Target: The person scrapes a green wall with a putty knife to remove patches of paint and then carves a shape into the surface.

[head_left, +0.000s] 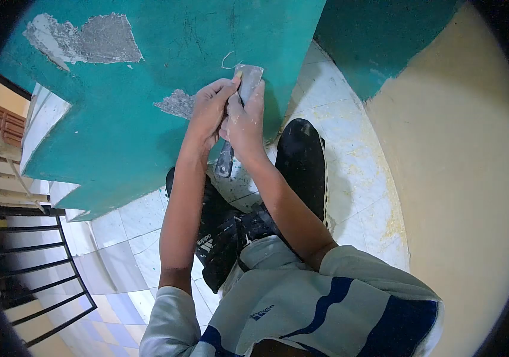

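Note:
Both my hands are together on a scraper (250,81) with a flat grey blade and a dark handle that points down between my wrists. My right hand (245,122) is wrapped round it near the blade's base. Beside it, my left hand (210,113) is closed, with its thumb and fingertips on the blade's left edge. The blade is in front of a green wall (117,131); whether it touches the wall I cannot tell. Just left of my hands is a bare grey patch (176,103). A larger bare patch (108,38) shows at the upper left.
White floor tiles (349,149) with yellowish and dark flecks lie under my shoes. A beige wall (456,166) stands at the right. Black metal bars (40,259) are at the lower left, near white stepped edges (49,122).

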Demonstrator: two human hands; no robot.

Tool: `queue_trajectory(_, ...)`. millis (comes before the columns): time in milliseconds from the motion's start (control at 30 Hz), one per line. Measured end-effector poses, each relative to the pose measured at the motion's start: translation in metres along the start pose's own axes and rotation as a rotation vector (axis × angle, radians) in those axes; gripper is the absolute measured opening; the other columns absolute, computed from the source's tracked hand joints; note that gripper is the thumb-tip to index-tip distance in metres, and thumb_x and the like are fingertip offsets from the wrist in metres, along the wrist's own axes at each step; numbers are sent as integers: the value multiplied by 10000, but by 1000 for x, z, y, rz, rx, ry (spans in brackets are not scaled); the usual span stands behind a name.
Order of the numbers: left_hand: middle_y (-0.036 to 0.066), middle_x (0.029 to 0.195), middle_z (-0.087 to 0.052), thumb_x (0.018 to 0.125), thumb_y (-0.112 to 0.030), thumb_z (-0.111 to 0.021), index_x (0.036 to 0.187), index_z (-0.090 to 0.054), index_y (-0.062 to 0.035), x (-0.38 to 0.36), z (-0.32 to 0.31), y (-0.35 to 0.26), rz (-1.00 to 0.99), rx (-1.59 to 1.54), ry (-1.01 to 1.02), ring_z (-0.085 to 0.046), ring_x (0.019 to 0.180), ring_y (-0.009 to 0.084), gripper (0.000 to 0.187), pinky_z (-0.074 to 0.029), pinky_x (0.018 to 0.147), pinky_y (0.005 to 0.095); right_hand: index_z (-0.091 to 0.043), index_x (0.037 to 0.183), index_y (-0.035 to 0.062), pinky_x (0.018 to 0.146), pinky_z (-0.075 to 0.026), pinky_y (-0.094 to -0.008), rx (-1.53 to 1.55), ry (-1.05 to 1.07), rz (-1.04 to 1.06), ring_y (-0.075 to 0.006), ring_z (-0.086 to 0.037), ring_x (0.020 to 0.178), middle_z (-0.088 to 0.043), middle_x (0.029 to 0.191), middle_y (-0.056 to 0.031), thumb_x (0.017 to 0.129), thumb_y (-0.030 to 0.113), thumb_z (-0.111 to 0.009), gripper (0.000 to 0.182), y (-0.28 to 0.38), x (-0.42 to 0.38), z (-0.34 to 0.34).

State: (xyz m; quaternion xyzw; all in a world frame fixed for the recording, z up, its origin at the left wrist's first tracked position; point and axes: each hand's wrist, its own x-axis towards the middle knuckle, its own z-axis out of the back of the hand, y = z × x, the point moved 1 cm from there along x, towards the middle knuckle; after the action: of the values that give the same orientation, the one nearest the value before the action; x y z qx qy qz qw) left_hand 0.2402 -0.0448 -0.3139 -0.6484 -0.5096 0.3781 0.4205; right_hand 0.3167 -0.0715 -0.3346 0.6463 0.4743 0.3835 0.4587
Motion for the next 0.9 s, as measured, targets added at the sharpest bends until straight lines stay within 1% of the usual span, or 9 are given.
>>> queue_trajectory(167,-40,702,-564,959,-174,-586,811,-640,-66,6,2,2,-19,-25,9,-488,573,40,191,-368,493,223,-80,1453,-162,1071,-356,-427,-79,3,40,-423,-412,1329,-341,1430,-363,973,109,-456,666,12,-2,-4)
queue_trajectory(267,-36,702,-565,954,-167,-589,798,-637,-59,6,4,1,-2,-46,10,-495,589,44,195,-378,513,226,-60,1447,-175,1071,-360,-426,-157,-22,141,-423,-410,1331,-327,1440,-367,975,95,-447,668,11,-3,-7)
queue_trajectory(367,-33,701,-568,949,-162,-591,789,-633,-54,1,1,-5,9,-54,-19,-496,591,45,198,-379,516,225,-59,1435,-188,1067,-367,-420,-101,-62,158,-423,-434,1312,-360,1414,-369,968,53,-434,646,6,-4,-14)
queue_trajectory(467,-31,701,-571,947,-162,-592,791,-633,-51,-1,6,-5,6,-49,-27,-496,588,46,196,-378,514,221,-62,1428,-189,1063,-371,-418,-118,-67,193,-422,-446,1298,-377,1394,-368,960,20,-432,632,16,-9,-18)
queue_trajectory(567,-30,704,-575,947,-163,-591,807,-641,-48,-2,10,-4,6,-40,-4,-499,597,46,188,-385,522,218,-69,1412,-203,1052,-378,-419,-82,-32,151,-423,-458,1281,-386,1376,-373,954,5,-431,620,22,-10,-19)
queue_trajectory(667,-31,707,-577,948,-166,-589,823,-646,-45,-2,9,-7,11,-31,-7,-502,605,45,182,-392,529,218,-56,1405,-220,1039,-388,-422,-126,-45,157,-430,-469,1266,-393,1365,-381,953,3,-429,626,23,-11,-20)
queue_trajectory(767,-30,712,-580,948,-167,-589,833,-647,-45,-3,8,-8,6,-11,-20,-504,606,47,178,-399,531,222,-43,1400,-232,1033,-390,-425,-236,-116,200,-441,-477,1252,-407,1347,-389,949,-2,-431,638,14,-11,-22)
queue_trajectory(900,-27,717,-584,948,-168,-591,836,-648,-47,-4,9,-7,15,-9,-54,-509,606,50,174,-410,537,228,-36,1414,-217,1024,-394,-440,-151,-91,176,-457,-490,1228,-425,1328,-391,950,14,-439,657,16,-13,-23)
